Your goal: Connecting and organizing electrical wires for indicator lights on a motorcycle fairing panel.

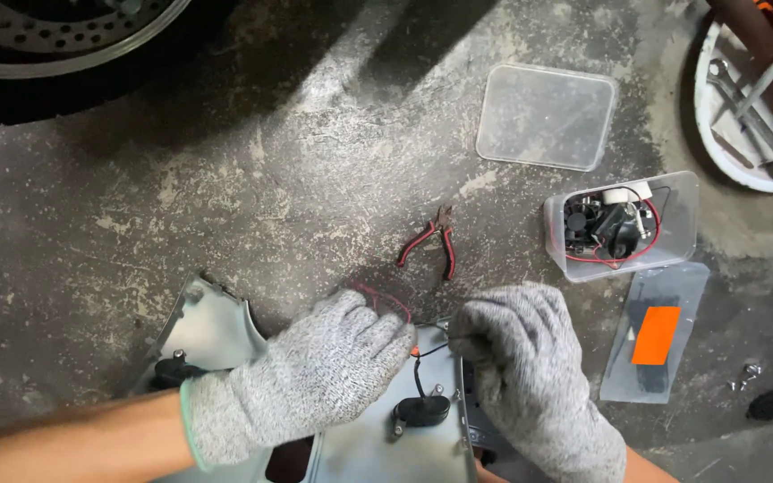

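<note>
Both my hands wear grey knit gloves and meet over a pale grey-blue plastic panel (208, 331) lying on the concrete floor. My left hand (315, 376) is closed around a thin red wire (385, 297) that loops up from its fingers. My right hand (521, 367) pinches a thin black wire (422, 353) just right of the left fingertips. That black wire runs down to a small black oval part (420, 410) fixed on the panel. Red-handled pliers (431, 243) lie on the floor just beyond my hands.
A clear plastic box (673, 210) holding a small fan and red wires sits at right, its lid (543, 116) farther back. A clear bag with an orange label (657, 335) lies beside my right hand. A white tub of wrenches (744, 107) stands top right, a motorcycle wheel (55, 54) top left.
</note>
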